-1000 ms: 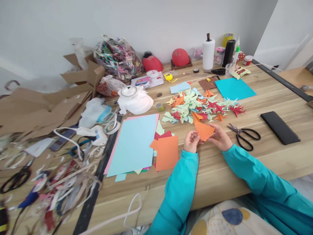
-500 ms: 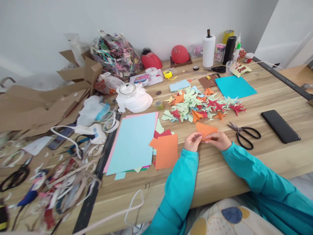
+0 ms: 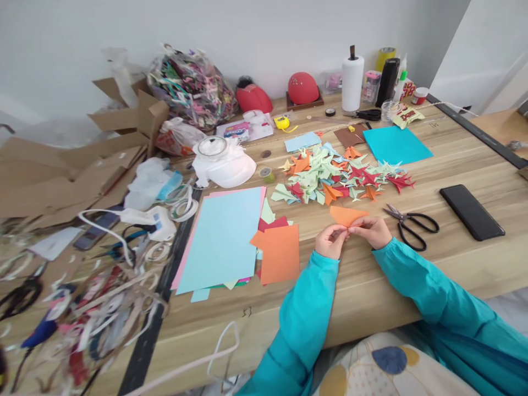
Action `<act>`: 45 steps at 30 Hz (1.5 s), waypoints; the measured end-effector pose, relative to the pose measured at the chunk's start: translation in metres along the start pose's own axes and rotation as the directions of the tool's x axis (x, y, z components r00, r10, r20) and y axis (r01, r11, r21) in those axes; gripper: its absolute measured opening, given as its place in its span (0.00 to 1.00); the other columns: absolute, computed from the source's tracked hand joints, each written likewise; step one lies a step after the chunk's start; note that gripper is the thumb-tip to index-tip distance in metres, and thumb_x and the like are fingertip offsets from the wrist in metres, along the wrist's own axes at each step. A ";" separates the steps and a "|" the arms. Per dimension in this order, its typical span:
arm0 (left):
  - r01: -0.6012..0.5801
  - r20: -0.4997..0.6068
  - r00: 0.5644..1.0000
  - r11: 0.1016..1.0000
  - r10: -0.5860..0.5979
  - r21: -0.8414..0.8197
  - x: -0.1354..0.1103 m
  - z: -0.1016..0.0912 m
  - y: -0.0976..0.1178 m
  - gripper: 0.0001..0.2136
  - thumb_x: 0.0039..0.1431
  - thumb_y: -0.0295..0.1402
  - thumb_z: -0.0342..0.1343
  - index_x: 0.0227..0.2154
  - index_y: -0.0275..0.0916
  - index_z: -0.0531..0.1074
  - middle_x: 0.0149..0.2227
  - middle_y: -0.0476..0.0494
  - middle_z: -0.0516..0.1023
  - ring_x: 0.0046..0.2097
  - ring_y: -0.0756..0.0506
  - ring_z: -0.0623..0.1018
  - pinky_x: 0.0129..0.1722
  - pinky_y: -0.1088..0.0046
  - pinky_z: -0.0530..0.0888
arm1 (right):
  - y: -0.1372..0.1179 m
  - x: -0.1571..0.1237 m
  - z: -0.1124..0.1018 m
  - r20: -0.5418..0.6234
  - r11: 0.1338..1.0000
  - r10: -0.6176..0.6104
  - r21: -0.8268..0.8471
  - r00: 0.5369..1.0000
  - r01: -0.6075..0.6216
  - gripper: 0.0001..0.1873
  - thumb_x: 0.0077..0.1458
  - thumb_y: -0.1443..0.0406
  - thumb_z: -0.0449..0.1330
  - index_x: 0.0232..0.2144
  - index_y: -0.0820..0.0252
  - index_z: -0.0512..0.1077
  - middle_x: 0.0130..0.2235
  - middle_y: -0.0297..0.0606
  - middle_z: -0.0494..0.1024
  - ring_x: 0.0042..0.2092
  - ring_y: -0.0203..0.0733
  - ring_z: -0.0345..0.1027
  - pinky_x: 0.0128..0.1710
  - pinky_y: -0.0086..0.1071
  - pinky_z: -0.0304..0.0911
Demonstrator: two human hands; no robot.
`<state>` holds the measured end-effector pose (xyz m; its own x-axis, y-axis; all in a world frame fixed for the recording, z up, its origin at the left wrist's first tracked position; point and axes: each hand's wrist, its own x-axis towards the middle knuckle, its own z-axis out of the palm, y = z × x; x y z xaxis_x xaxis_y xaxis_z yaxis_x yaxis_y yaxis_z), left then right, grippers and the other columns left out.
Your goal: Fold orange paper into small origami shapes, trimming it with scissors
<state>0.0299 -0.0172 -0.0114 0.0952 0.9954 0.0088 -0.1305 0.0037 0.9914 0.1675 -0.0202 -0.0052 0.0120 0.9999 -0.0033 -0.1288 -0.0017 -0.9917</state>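
A folded piece of orange paper [image 3: 347, 215] is held between both my hands above the wooden table, its wide side facing away from me. My left hand [image 3: 331, 240] pinches its near corner, thumb and fingertips together. Right beside it, my right hand [image 3: 372, 231] grips the same paper from the right, fingertips nearly meeting those of the left. Just beyond lies a heap of small folded paper pieces [image 3: 319, 173] in green, orange, red and blue. Black-handled scissors [image 3: 413, 223] rest to the right of my right hand. Left of my hands is an orange paper sheet [image 3: 280, 254].
A light blue sheet stack [image 3: 225, 236] lies left, with a phone [image 3: 471, 212] at the right. Cut strips, cords and a cardboard box [image 3: 119, 148] crowd the far left. Along the wall stand a white cylinder [image 3: 352, 82], a black bottle [image 3: 388, 82] and red cushions [image 3: 303, 88].
My hands have drawn closer together at the paper's near corner, the left shifting slightly right. The orange paper now looks flatter and wider along its far edge. The view has shifted a little.
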 end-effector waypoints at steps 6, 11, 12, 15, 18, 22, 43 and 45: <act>0.007 0.023 1.000 1.000 -0.006 -0.019 -0.003 0.003 0.001 0.08 0.45 0.37 0.59 0.26 0.37 0.70 0.23 0.49 0.74 0.23 0.52 0.74 0.27 0.77 0.72 | 0.004 0.001 0.002 -0.076 0.999 0.016 0.049 0.997 -0.012 0.14 0.31 0.60 0.70 0.21 0.60 0.72 0.23 0.33 0.76 0.25 0.36 0.69 0.28 0.31 0.67; 0.068 -0.004 0.998 0.997 -0.068 -0.040 -0.005 0.004 0.003 0.14 0.42 0.37 0.62 0.23 0.38 0.63 0.21 0.51 0.73 0.22 0.52 0.74 0.24 0.78 0.71 | 0.005 0.002 0.003 -0.151 0.998 0.008 0.068 0.988 0.003 0.18 0.27 0.60 0.71 0.22 0.59 0.69 0.23 0.30 0.73 0.24 0.33 0.66 0.26 0.30 0.66; 0.086 -0.010 0.996 0.995 -0.087 -0.058 -0.005 0.005 0.003 0.15 0.41 0.37 0.63 0.24 0.38 0.61 0.21 0.51 0.73 0.22 0.52 0.75 0.23 0.79 0.71 | 0.004 0.002 0.003 -0.150 0.998 0.004 0.066 0.989 0.006 0.19 0.26 0.60 0.71 0.22 0.59 0.69 0.23 0.30 0.72 0.25 0.33 0.66 0.26 0.30 0.65; 0.140 0.012 0.990 0.984 -0.139 -0.108 -0.004 0.005 0.003 0.18 0.38 0.37 0.65 0.26 0.38 0.60 0.20 0.51 0.74 0.21 0.50 0.75 0.21 0.78 0.71 | 0.004 0.003 0.002 -0.142 0.998 -0.008 0.061 0.990 0.016 0.19 0.26 0.59 0.71 0.21 0.59 0.68 0.23 0.30 0.72 0.25 0.34 0.66 0.26 0.30 0.65; 0.197 0.074 0.979 0.972 -0.189 -0.126 -0.002 0.005 0.002 0.19 0.35 0.38 0.66 0.28 0.35 0.64 0.21 0.49 0.75 0.20 0.50 0.74 0.18 0.78 0.71 | 0.005 0.002 0.001 -0.132 0.998 -0.013 0.058 0.991 0.020 0.18 0.27 0.59 0.71 0.21 0.59 0.68 0.22 0.30 0.71 0.24 0.33 0.65 0.24 0.29 0.64; 0.300 0.196 0.941 0.948 -0.275 -0.108 -0.001 0.003 0.001 0.18 0.38 0.42 0.64 0.25 0.31 0.70 0.23 0.41 0.76 0.20 0.50 0.74 0.16 0.77 0.70 | 0.006 0.001 0.000 -0.109 1.000 0.013 0.020 0.994 -0.011 0.17 0.30 0.59 0.70 0.23 0.59 0.69 0.23 0.31 0.72 0.24 0.33 0.65 0.23 0.29 0.63; 0.459 0.279 0.873 0.865 -0.399 -0.201 0.004 -0.005 0.004 0.21 0.35 0.45 0.64 0.24 0.30 0.71 0.24 0.37 0.78 0.21 0.45 0.77 0.19 0.74 0.73 | 0.005 0.000 -0.002 -0.055 0.998 -0.007 -0.070 0.998 0.004 0.15 0.34 0.59 0.68 0.27 0.59 0.75 0.25 0.35 0.77 0.24 0.35 0.68 0.25 0.31 0.66; 0.457 0.281 0.873 0.869 -0.399 -0.188 0.004 -0.005 0.004 0.21 0.36 0.45 0.64 0.24 0.30 0.71 0.24 0.36 0.78 0.21 0.45 0.77 0.18 0.75 0.73 | 0.005 0.000 -0.003 -0.052 0.997 -0.002 -0.079 0.999 -0.002 0.15 0.34 0.58 0.68 0.27 0.60 0.75 0.24 0.35 0.77 0.23 0.36 0.68 0.25 0.31 0.66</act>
<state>0.0246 -0.0132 -0.0082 0.4124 0.8407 -0.3509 -0.2552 0.4763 0.8414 0.1698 -0.0204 -0.0102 0.0634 0.9980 -0.0081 -0.0498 -0.0050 -0.9987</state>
